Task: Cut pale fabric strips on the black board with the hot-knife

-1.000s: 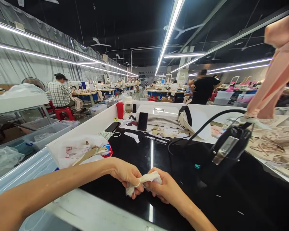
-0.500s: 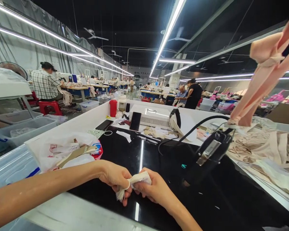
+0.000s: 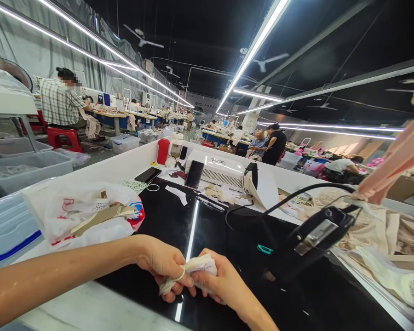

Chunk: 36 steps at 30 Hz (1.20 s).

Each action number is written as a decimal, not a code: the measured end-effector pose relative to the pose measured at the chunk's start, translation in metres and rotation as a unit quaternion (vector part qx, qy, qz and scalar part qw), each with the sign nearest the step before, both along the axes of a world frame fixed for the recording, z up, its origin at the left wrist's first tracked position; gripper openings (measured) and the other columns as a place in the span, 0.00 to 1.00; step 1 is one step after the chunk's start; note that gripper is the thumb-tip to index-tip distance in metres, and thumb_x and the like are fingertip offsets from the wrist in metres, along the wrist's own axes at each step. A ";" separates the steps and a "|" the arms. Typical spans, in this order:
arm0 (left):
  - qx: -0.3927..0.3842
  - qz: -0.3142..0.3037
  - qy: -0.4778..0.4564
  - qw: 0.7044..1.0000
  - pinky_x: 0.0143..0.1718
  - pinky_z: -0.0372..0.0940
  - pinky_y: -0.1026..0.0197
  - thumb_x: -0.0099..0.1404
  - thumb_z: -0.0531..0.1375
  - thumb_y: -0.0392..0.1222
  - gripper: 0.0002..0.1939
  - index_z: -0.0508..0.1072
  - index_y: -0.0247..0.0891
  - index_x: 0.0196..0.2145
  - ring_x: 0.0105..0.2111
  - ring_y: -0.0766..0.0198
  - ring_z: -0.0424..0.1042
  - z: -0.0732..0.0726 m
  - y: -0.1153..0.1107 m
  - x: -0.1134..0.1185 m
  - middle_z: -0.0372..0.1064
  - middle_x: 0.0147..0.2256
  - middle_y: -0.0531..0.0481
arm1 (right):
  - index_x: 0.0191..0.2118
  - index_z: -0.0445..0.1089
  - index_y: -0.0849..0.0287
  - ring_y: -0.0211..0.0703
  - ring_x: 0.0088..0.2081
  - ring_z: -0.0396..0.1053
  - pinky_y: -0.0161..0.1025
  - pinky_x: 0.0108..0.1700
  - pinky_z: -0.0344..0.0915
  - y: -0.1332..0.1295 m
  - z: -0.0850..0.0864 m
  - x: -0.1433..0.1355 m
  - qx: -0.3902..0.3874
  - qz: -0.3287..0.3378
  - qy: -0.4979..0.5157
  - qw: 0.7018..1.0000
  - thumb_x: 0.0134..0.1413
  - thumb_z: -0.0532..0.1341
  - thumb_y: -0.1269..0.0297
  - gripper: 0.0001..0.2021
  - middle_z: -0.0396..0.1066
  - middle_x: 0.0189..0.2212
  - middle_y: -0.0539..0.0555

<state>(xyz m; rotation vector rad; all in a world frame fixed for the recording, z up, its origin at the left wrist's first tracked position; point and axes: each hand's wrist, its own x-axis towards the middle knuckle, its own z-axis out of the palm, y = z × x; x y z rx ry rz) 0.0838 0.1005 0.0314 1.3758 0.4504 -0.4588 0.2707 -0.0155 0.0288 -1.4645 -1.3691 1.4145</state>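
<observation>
A small rolled bundle of off-white cloth (image 3: pixel 203 263) with faint dark marks is held over the black tabletop (image 3: pixel 227 257). A thin pale band (image 3: pixel 181 274) loops around it. My left hand (image 3: pixel 163 266) is closed on the bundle's left end, with fingers at the band. From the other side, my right hand (image 3: pixel 224 282) wraps round the right end, its thumb lying on top. The ends inside both hands are partly hidden.
A plastic bag of scraps (image 3: pixel 100 211) lies left, near pale green bands (image 3: pixel 134 185). A black corded device (image 3: pixel 320 230) hangs at right, beside piled beige fabric (image 3: pixel 382 230). A teal clip (image 3: pixel 265 249), a phone (image 3: pixel 194 175) and a white box (image 3: pixel 217 168) are on the table.
My view has shifted slightly. The left hand has turned a little, and the band now shows as a longer loop around the bundle. Both hands keep their grip.
</observation>
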 end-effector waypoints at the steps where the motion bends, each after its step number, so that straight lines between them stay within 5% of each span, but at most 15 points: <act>1: -0.003 -0.004 -0.005 1.000 0.34 0.69 0.57 0.62 0.67 0.54 0.17 0.78 0.37 0.40 0.21 0.67 0.68 -0.001 0.000 0.000 0.61 0.23 0.57 | 0.34 0.64 0.58 0.26 0.14 0.52 0.27 0.15 0.43 0.000 -0.001 0.000 -0.004 0.000 0.000 1.000 0.49 0.70 0.47 0.21 0.67 0.18 0.42; 10: 0.014 -0.046 -0.036 0.998 0.31 0.67 0.59 0.62 0.65 0.57 0.18 0.78 0.37 0.32 0.21 0.66 0.66 -0.009 -0.001 0.001 0.60 0.22 0.55 | 0.36 0.65 0.58 0.25 0.15 0.52 0.26 0.15 0.43 -0.001 -0.003 0.008 -0.025 0.025 0.002 0.999 0.49 0.71 0.45 0.23 0.66 0.19 0.42; 16: -0.017 0.000 -0.034 0.999 0.30 0.62 0.62 0.60 0.67 0.53 0.15 0.75 0.37 0.32 0.23 0.68 0.64 -0.010 -0.006 0.008 0.61 0.24 0.55 | 0.38 0.66 0.59 0.25 0.15 0.53 0.25 0.14 0.43 -0.003 0.004 0.015 -0.036 0.042 0.013 0.998 0.49 0.71 0.45 0.24 0.69 0.21 0.44; 22: -0.095 0.027 -0.054 0.994 0.32 0.60 0.60 0.56 0.71 0.53 0.19 0.71 0.37 0.31 0.23 0.66 0.62 -0.005 -0.009 0.010 0.57 0.22 0.57 | 0.50 0.67 0.59 0.31 0.21 0.66 0.25 0.17 0.60 -0.004 0.008 0.028 -0.008 0.037 0.067 0.997 0.50 0.71 0.43 0.30 0.75 0.30 0.50; 26: -0.153 0.060 -0.099 0.981 0.32 0.57 0.60 0.57 0.71 0.52 0.19 0.69 0.36 0.34 0.22 0.68 0.59 -0.006 -0.008 0.004 0.55 0.21 0.59 | 0.58 0.64 0.59 0.43 0.33 0.75 0.30 0.22 0.70 -0.003 0.003 0.034 0.035 -0.009 0.138 0.990 0.50 0.68 0.36 0.38 0.76 0.37 0.57; 30: -0.196 0.092 -0.144 0.966 0.32 0.56 0.61 0.58 0.71 0.52 0.21 0.69 0.35 0.35 0.22 0.69 0.58 -0.011 -0.006 -0.002 0.54 0.22 0.59 | 0.58 0.67 0.57 0.43 0.36 0.75 0.34 0.25 0.74 0.001 -0.002 0.034 0.037 -0.112 0.245 0.962 0.55 0.60 0.31 0.37 0.75 0.45 0.59; 33: -0.215 0.133 -0.162 0.954 0.33 0.56 0.62 0.57 0.73 0.52 0.23 0.68 0.34 0.36 0.23 0.70 0.58 -0.012 -0.009 -0.002 0.54 0.22 0.60 | 0.53 0.71 0.57 0.40 0.35 0.75 0.29 0.25 0.72 0.005 -0.005 0.032 0.010 -0.164 0.273 0.948 0.60 0.58 0.35 0.30 0.76 0.43 0.58; 36: -0.226 0.163 -0.189 0.942 0.32 0.54 0.63 0.57 0.73 0.52 0.23 0.68 0.34 0.36 0.23 0.71 0.58 -0.010 -0.015 0.000 0.55 0.22 0.60 | 0.44 0.74 0.60 0.34 0.31 0.73 0.23 0.23 0.67 0.006 -0.009 0.024 0.005 -0.157 0.243 0.957 0.56 0.68 0.45 0.22 0.77 0.37 0.56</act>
